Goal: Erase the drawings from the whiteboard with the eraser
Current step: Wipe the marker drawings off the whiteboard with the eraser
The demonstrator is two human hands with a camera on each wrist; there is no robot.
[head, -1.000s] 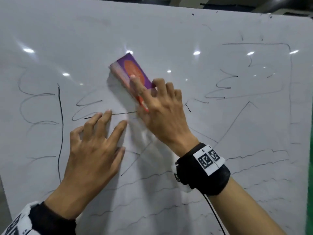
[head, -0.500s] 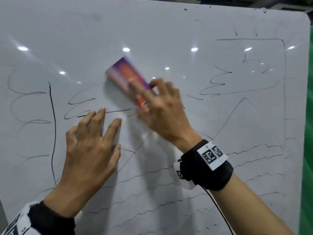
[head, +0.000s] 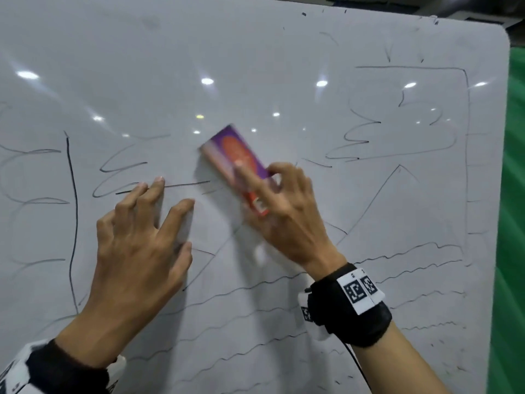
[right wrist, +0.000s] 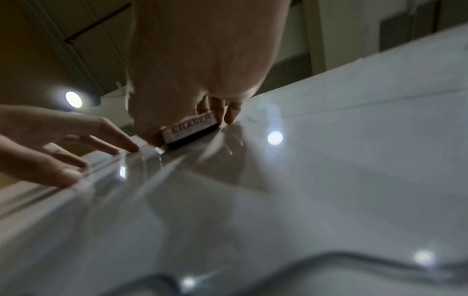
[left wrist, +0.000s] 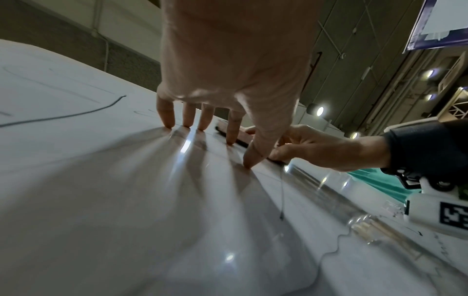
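Note:
The whiteboard (head: 255,66) fills the head view, covered with thin black drawings: zigzags (head: 122,166) at left, a boxed scribble (head: 397,132) at right, wavy lines (head: 397,254) below. My right hand (head: 284,211) grips a purple and orange eraser (head: 235,155) by its sides and presses its dark felt against the board. The eraser (right wrist: 190,128) shows the word ERASER in the right wrist view. My left hand (head: 142,237) rests on the board with straight spread fingers (left wrist: 166,112), just left of the eraser.
The board's rounded right edge (head: 502,137) borders a green surface (head: 515,223). A long vertical black line (head: 73,209) runs at the left. Both wrists wear black bands with marker tags (head: 358,291).
The right hand has slid the eraser a little down and right across the board, with motion blur. The left hand stays planted on the board.

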